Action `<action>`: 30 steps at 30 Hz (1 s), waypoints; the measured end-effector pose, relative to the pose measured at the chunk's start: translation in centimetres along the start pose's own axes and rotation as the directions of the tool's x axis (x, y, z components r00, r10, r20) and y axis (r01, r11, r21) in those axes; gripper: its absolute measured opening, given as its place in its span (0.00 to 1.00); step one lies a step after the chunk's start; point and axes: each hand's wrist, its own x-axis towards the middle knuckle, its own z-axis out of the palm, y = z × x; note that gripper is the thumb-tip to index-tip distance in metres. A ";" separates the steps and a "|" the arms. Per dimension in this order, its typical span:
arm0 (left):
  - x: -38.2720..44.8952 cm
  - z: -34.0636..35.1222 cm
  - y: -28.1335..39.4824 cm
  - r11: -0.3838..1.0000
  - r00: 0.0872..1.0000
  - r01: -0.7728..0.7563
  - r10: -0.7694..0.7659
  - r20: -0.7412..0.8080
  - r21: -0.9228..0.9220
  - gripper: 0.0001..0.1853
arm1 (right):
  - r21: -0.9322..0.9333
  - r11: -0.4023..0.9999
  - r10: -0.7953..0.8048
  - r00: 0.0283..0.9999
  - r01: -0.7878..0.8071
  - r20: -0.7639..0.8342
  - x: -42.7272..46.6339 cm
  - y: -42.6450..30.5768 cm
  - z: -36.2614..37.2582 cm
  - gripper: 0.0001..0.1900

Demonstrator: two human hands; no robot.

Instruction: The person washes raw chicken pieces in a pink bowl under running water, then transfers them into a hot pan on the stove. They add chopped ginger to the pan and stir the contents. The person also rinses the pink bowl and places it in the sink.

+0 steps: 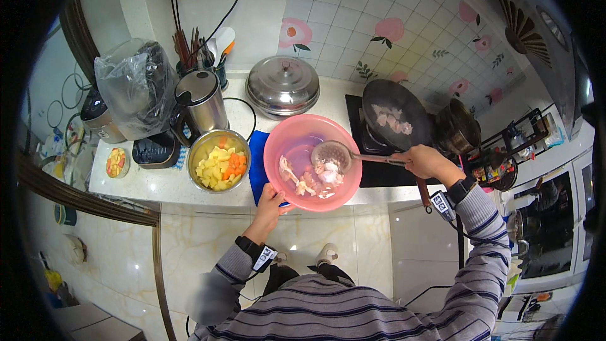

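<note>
My left hand [271,204] grips the near rim of a pink plastic basin [279,144], which sits partly on a blue cloth [258,163] at the counter's front edge. In my right hand [428,163] is the handle of a metal skimmer ladle [334,151]. Its perforated bowl is tilted inside the basin, touching or just above pale raw meat pieces [310,182]. To the right, a dark wok [416,123] on the stove holds several more pieces of meat [393,118]. The wok's wooden handle [423,192] extends toward me below my right hand.
A steel bowl of cut potato and carrot [220,166] stands left of the basin. Behind are an electric kettle [203,104] and a lidded steel pan [284,85]. A dark pot [457,125] sits right of the wok. A small bowl of cut pieces [116,163] lies far left.
</note>
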 end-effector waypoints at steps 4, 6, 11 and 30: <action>-0.2 0.6 -0.2 1.000 0.999 0.006 -0.006 -0.037 0.006 0.11 | 0.328 0.938 0.042 0.974 -0.115 0.223 -1.3 -0.7 1.0 0.25; -0.4 1.0 -0.2 0.999 0.998 0.016 -0.014 -0.058 0.032 0.11 | 0.402 0.901 0.035 0.949 -0.166 0.314 -2.1 -1.2 1.8 0.23; -1.0 2.0 -0.3 0.999 0.996 -0.024 0.026 -0.080 0.030 0.09 | 0.694 0.614 -0.050 0.858 -0.377 0.511 -2.8 -2.4 5.0 0.23; -0.8 0.6 -1.0 0.996 0.998 0.047 -0.043 -0.045 0.081 0.11 | 0.897 -0.088 -0.101 0.899 -0.434 0.425 1.4 -5.6 13.9 0.20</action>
